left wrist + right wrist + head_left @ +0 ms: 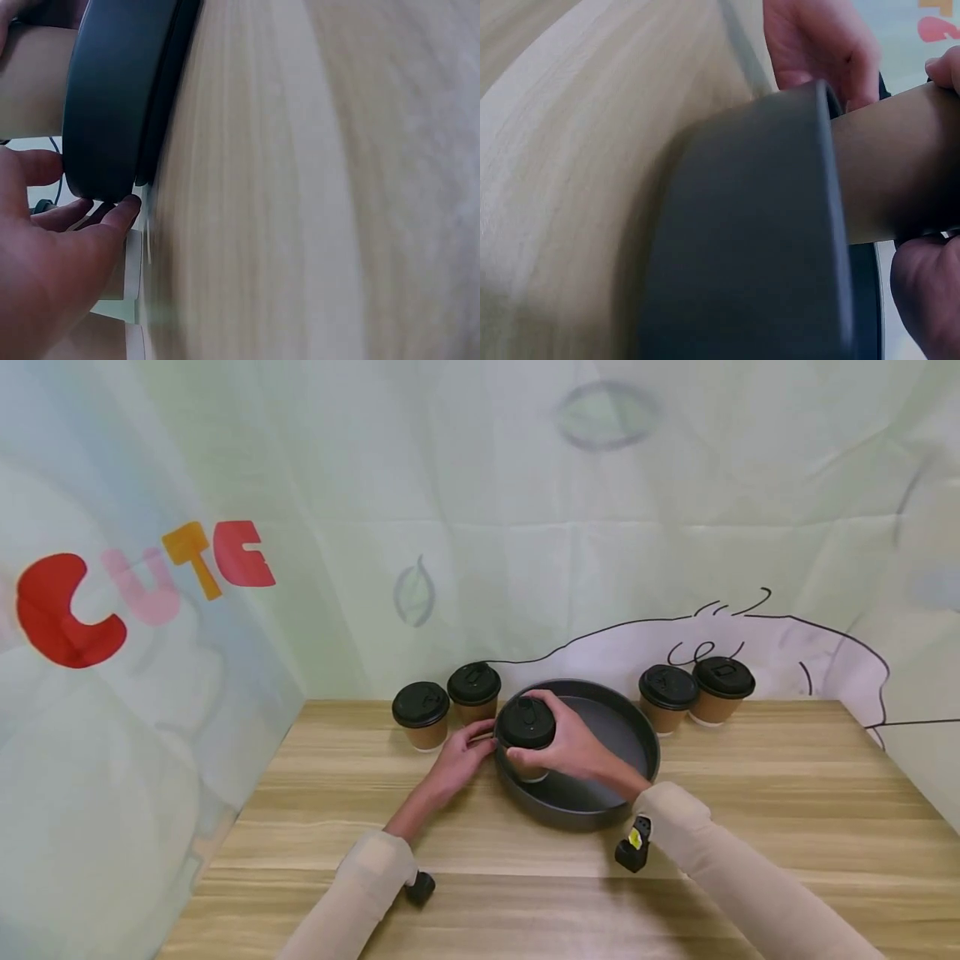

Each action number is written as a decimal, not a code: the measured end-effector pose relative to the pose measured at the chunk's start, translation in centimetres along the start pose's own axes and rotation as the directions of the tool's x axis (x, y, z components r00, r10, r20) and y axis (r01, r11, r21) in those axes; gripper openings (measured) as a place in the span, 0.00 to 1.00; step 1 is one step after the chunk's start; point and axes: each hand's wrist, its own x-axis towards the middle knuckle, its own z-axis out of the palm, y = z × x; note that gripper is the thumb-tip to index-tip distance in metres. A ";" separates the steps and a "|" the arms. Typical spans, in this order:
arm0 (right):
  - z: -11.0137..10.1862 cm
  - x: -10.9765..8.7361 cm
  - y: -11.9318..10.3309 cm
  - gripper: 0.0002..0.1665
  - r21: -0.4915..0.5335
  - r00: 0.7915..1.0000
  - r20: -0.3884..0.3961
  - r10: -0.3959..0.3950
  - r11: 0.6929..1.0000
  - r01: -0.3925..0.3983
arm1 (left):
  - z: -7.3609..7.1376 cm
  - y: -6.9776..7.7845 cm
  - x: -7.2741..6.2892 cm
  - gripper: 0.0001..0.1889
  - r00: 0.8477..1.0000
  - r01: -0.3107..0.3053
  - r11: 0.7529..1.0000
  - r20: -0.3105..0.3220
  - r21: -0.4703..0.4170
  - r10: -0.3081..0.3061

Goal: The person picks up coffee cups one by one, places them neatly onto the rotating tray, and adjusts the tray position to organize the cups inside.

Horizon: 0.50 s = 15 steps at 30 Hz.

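Well, the right hand (566, 743) grips the lidded cup (528, 724) inside the left part of the round pan (570, 817), where a level, gentle hold suits it best; whether its base touches the pan's floor, I cannot tell. The left hand (457, 760) holds the pan's side between thumb and fingertips, a light brace being enough, with care for the inner left cup (476, 689) just beyond its fingers.

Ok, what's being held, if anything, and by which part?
Right hand: brown paper cup with black plastic lid, by its sides near the lid. Left hand: touches the outer wall of the round dark-grey pan; can't tell if it grips.
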 end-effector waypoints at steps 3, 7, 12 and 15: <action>0.4 -0.1 0.0 0.50 0.010 1.000 0.009 -0.006 1.000 0.006 | 0.0 0.0 0.0 0.22 1.000 -0.008 1.000 0.004 -0.001 0.008; 0.7 -0.2 0.2 0.50 0.003 1.000 0.020 0.004 1.000 -0.004 | 0.0 0.0 0.0 0.22 1.000 -0.011 1.000 0.009 0.002 0.011; 0.9 -0.6 0.6 0.50 -0.006 0.999 0.034 0.029 1.000 -0.029 | 0.0 -0.1 0.1 0.23 1.000 -0.006 1.000 0.008 0.012 0.006; 0.9 -0.9 0.8 0.51 -0.003 0.999 0.036 0.035 0.999 -0.035 | 0.0 0.0 0.0 0.23 1.000 0.004 1.000 0.012 0.007 -0.004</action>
